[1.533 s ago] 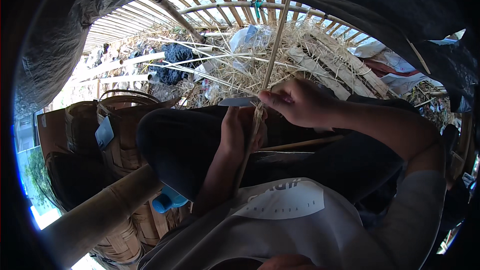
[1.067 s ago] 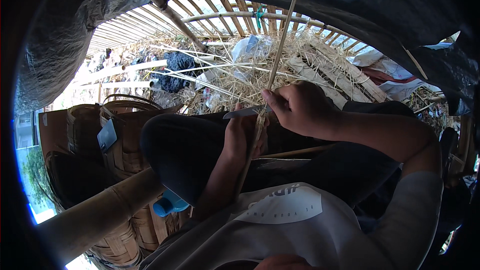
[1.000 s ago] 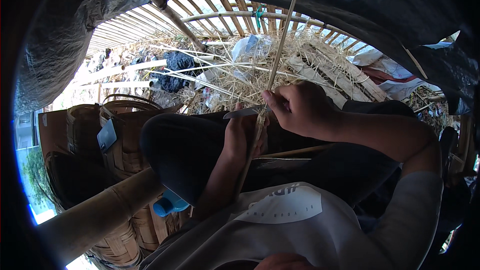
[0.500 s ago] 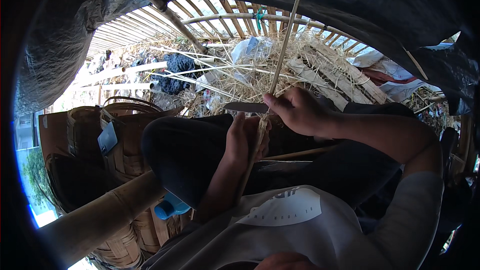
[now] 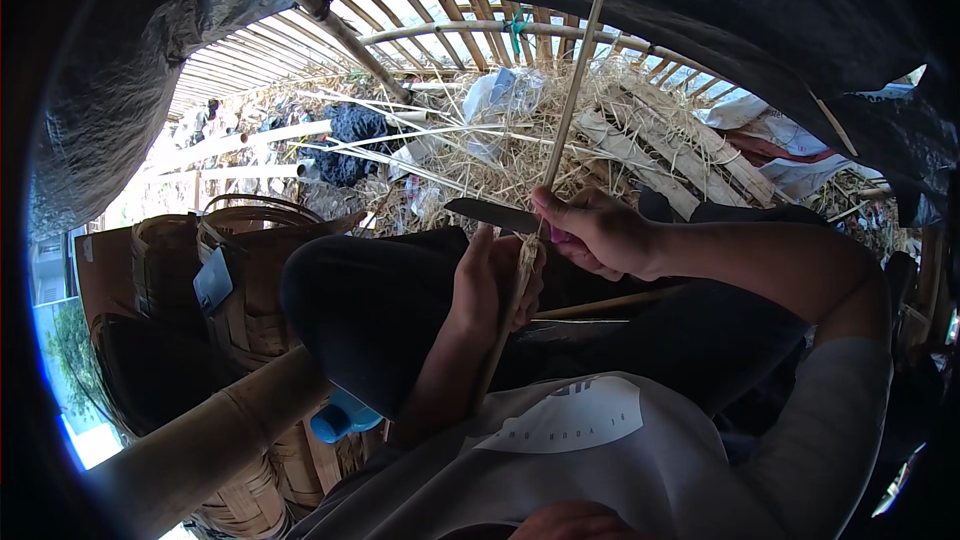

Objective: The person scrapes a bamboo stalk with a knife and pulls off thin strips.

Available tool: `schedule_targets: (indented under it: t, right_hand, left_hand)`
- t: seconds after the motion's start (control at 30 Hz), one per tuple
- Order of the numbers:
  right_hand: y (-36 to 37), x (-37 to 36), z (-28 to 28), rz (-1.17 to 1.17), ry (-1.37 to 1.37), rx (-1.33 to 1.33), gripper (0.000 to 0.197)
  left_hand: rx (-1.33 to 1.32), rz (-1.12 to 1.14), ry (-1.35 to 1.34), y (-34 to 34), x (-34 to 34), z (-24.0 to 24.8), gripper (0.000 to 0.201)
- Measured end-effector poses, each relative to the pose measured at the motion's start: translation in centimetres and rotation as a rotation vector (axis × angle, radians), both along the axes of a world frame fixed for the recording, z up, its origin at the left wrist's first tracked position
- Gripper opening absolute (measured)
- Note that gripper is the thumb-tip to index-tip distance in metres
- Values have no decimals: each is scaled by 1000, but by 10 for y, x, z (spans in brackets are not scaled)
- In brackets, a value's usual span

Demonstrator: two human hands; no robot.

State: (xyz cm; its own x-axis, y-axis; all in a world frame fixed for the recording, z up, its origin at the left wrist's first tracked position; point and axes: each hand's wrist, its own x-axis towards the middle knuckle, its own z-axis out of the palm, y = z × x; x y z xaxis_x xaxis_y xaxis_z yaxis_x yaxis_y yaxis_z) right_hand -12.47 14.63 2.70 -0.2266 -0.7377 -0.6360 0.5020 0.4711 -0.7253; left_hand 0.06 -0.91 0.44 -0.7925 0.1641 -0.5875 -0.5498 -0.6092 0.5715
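Note:
A long thin bamboo strip (image 5: pixel 573 90) rises from my lap up past the top of the view. My left hand (image 5: pixel 490 285) is closed around its lower part, resting on my dark-trousered knee (image 5: pixel 360 290). My right hand (image 5: pixel 592 232) grips a knife whose dark blade (image 5: pixel 490 213) points left, its edge laid against the strip just above my left hand. A second bamboo stick (image 5: pixel 600 307) lies across my lap under my right forearm.
Woven baskets (image 5: pixel 230 270) stand at my left beside a thick bamboo pole (image 5: pixel 210 440). A blue bottle cap (image 5: pixel 340 418) shows below my knee. Bamboo shavings and split strips (image 5: pixel 520 140) are heaped ahead, with wooden slats (image 5: pixel 650 155) and a slatted bamboo fence (image 5: pixel 450 20) behind.
My right hand has shifted slightly and the knife blade now shows clearly, pointing left against the strip. My left hand has stayed on the strip.

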Motion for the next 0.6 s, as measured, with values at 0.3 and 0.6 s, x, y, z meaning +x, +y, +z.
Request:
schedule_targets:
  t: [0.3,0.6]
  right_hand:
    - [-1,-8,2,96,-232,-21,63]
    - [-1,-8,4,84,-410,-194,63]
  left_hand:
    - [-22,6,-4,-1,2,-2,76]
    - [-71,28,-36,1,-1,3,74]
